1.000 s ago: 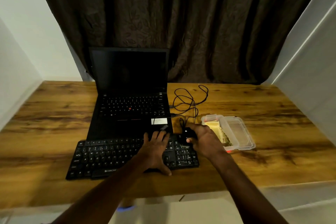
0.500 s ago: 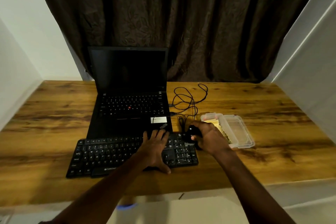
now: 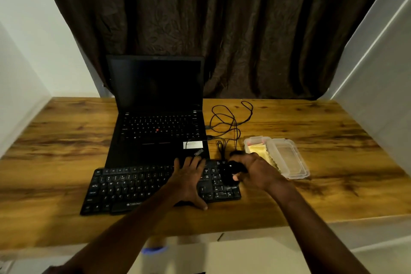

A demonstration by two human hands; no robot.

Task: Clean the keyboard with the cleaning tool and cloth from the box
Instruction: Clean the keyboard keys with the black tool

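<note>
The wooden desk [image 3: 333,131] carries an open black laptop [image 3: 155,95] at the back. In front of the laptop lies the black keyboard [image 3: 124,187], its long axis running left to right along the desk's near edge. Just beside the keyboard's right end sits the clear plastic box [image 3: 287,158], open, with a loose black cable [image 3: 224,118] coiled behind it. The left hand [image 3: 189,180] lies flat on the right half of the keys, fingers straight and spread, apparently steadying the board. The right hand [image 3: 255,171] is between the box and the keyboard, with its fingers curled round a small black cleaning tool [image 3: 231,170]. It holds the tool over the number pad at the far right end. Whether the tool touches the keys cannot be told. The rest of the keys stretch leftward from the tool, so the likely stroke is a sweep to the left along the rows, toward the flat left hand. The yellow cloth [image 3: 258,150] is in the box, nearer the right hand.
</note>
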